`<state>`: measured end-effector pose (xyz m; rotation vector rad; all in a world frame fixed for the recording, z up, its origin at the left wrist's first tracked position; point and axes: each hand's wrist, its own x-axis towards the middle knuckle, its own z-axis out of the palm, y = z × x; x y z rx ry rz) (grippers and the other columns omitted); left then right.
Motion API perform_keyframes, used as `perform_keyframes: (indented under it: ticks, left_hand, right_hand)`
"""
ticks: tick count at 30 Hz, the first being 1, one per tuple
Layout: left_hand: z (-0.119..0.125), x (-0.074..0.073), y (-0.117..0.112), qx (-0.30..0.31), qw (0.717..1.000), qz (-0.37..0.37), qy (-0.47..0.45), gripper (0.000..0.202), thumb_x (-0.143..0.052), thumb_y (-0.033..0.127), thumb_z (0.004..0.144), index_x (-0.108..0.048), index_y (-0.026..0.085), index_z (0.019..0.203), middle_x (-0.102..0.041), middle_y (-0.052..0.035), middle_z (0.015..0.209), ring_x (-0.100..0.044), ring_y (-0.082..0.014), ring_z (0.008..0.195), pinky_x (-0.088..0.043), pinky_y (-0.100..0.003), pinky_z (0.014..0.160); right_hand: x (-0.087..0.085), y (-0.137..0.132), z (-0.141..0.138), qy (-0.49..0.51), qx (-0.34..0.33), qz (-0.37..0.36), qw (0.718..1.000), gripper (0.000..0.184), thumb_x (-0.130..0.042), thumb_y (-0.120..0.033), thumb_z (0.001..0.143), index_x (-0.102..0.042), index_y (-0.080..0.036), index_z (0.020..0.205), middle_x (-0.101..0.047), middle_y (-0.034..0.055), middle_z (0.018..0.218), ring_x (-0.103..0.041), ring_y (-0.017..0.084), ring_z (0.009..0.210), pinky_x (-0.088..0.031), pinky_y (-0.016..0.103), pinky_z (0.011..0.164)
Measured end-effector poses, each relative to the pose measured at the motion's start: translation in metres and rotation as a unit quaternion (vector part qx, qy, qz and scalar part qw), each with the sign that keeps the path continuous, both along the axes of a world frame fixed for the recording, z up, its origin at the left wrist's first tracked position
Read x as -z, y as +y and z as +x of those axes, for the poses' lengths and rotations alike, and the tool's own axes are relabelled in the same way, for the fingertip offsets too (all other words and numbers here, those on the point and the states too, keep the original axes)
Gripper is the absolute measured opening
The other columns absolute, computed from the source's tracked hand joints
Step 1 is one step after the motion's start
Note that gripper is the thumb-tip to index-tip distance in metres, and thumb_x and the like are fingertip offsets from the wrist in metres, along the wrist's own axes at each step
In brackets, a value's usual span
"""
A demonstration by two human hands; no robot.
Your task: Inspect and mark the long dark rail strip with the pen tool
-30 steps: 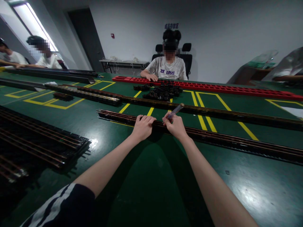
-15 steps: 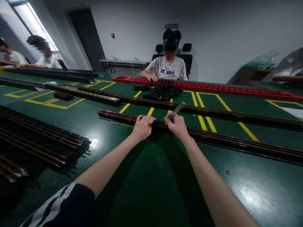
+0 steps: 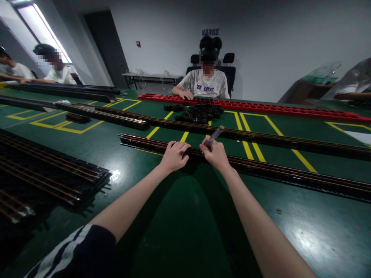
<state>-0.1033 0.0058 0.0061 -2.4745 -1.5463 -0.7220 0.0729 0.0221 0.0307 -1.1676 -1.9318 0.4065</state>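
A long black rail (image 3: 278, 174) with copper-coloured strips lies across the table before me. My left hand (image 3: 174, 155) grips it from above, fingers curled over the far side and thumb on the near side. Just to the right, my right hand (image 3: 216, 153) is closed in a pen-like grip round a slim tool with a clear, purplish handle (image 3: 215, 135) and a brownish end. The handle leans up and to the right; its lower tip is hidden by my fingers, close over the rail.
Another long dark rail (image 3: 261, 138) runs behind, with black parts (image 3: 199, 112) piled beyond it. A red slotted frame (image 3: 290, 110) lies by a person (image 3: 207, 83) seated opposite. Stacked rails (image 3: 49, 166) cover the near left of the green table (image 3: 179, 231). Other people sit at both sides.
My right hand and the tool have shifted slightly left, and the handle's upper end has moved left a little. My left thumb now reaches farther right. The rail has not visibly moved.
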Motion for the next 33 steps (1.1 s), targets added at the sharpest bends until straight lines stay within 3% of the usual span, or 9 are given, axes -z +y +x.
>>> perform_keyframes:
  ticks: [10, 33]
  left_hand:
    - [0.0003, 0.0011, 0.0006, 0.008, 1.000, -0.006, 0.018, 0.036, -0.050, 0.029, 0.081, -0.055, 0.024, 0.117, -0.063, -0.0058, 0.119, -0.053, -0.0229, 0.114, -0.030, -0.043, 0.099]
    - [0.0001, 0.0040, 0.0041, -0.015, 0.998, -0.005, 0.065, 0.039, -0.051, 0.035, 0.083, -0.055, 0.020, 0.119, -0.063, -0.0073, 0.117, -0.054, -0.0255, 0.108, -0.033, -0.042, 0.095]
  right_hand:
    - [0.0012, 0.0001, -0.0015, 0.006, 0.007, -0.001, 1.000, 0.012, -0.049, -0.025, 0.080, -0.051, -0.023, 0.069, -0.060, 0.0013, 0.058, -0.059, 0.019, 0.058, -0.041, 0.029, 0.061]
    - [0.0067, 0.0026, 0.0005, 0.055, -0.016, -0.014, 0.998, 0.014, -0.047, -0.031, 0.081, -0.047, -0.022, 0.069, -0.056, 0.0017, 0.058, -0.056, 0.019, 0.057, -0.039, 0.029, 0.060]
